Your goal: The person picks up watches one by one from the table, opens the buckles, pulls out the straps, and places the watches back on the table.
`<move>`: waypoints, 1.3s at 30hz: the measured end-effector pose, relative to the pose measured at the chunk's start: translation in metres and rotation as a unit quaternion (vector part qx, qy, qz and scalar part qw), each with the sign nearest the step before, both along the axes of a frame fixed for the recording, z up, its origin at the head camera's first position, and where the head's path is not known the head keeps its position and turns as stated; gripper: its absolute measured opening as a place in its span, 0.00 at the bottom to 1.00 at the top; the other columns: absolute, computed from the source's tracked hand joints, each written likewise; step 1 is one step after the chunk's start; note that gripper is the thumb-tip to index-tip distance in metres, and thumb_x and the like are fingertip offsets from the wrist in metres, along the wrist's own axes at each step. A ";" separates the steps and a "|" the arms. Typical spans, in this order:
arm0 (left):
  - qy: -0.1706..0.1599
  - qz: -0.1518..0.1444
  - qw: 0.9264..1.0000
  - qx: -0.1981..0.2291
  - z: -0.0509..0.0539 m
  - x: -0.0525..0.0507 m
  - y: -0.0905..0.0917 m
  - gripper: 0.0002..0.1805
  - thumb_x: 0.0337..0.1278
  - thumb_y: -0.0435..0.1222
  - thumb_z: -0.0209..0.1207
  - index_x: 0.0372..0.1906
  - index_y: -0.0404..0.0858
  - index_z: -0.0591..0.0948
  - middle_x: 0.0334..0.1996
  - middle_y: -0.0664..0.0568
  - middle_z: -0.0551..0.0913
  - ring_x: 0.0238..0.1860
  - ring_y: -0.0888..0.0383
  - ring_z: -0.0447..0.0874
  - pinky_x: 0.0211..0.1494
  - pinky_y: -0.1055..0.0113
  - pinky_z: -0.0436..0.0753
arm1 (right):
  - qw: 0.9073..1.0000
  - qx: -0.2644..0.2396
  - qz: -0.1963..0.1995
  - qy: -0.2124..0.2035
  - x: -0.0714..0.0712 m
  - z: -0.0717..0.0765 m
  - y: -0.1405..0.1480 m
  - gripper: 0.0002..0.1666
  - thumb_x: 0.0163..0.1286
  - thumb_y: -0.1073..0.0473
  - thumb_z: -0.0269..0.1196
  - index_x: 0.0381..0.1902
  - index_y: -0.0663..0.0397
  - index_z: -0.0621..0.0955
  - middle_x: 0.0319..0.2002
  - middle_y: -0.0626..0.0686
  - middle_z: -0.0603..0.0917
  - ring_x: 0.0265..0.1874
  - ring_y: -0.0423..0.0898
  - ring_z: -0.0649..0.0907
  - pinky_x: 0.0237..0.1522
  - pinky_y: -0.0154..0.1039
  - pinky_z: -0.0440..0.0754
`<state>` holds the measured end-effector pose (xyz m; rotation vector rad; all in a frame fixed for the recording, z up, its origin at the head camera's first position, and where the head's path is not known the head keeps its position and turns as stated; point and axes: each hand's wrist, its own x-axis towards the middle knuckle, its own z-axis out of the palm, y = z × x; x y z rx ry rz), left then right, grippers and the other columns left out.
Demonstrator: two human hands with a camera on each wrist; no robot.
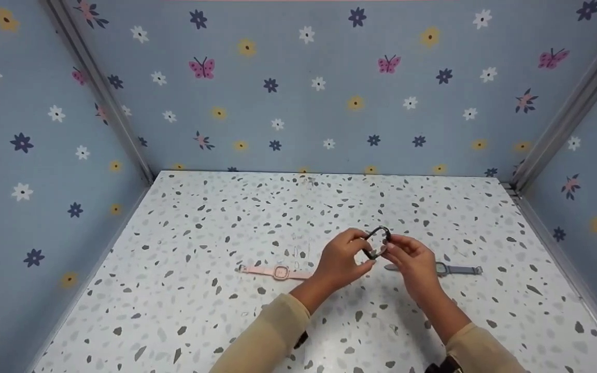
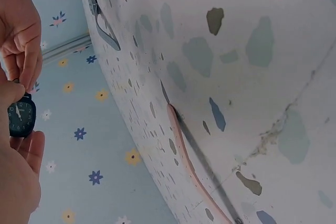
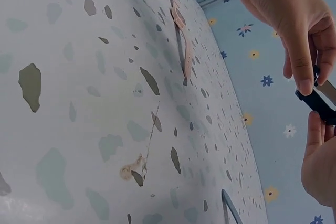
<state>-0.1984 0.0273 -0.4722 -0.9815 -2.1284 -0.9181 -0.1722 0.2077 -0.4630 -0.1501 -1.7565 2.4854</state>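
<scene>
A black wristwatch (image 2: 22, 116) with a dark numbered dial is held above the table between two hands. Its strap forms a loop in the head view. My left hand (image 1: 341, 260) grips one side of the watch with thumb and fingers. On the opposite side, my right hand (image 1: 413, 260) pinches the strap near its end. Whether the strap is fastened cannot be made out. Below and left of the left hand lies a pink watch (image 1: 281, 272), its strap partly covered by that wrist. A grey-blue watch (image 1: 463, 270) lies behind the right hand, which hides part of it.
The white speckled table (image 1: 215, 223) is enclosed by blue flowered panels (image 1: 309, 98) at the back and both sides. Metal posts (image 1: 573, 103) stand at the rear corners. Both other watches lie stretched out flat on the tabletop.
</scene>
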 end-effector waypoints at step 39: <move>-0.373 -0.091 0.918 0.102 0.017 0.006 -0.017 0.09 0.52 0.30 0.69 0.41 0.36 0.87 0.33 0.53 0.88 0.34 0.65 0.86 0.40 0.73 0.84 | 0.951 0.281 0.057 0.114 0.014 -0.003 0.009 0.12 0.60 0.73 0.68 0.43 0.65 0.85 0.41 0.58 0.86 0.40 0.49 0.86 0.40 0.34 0.85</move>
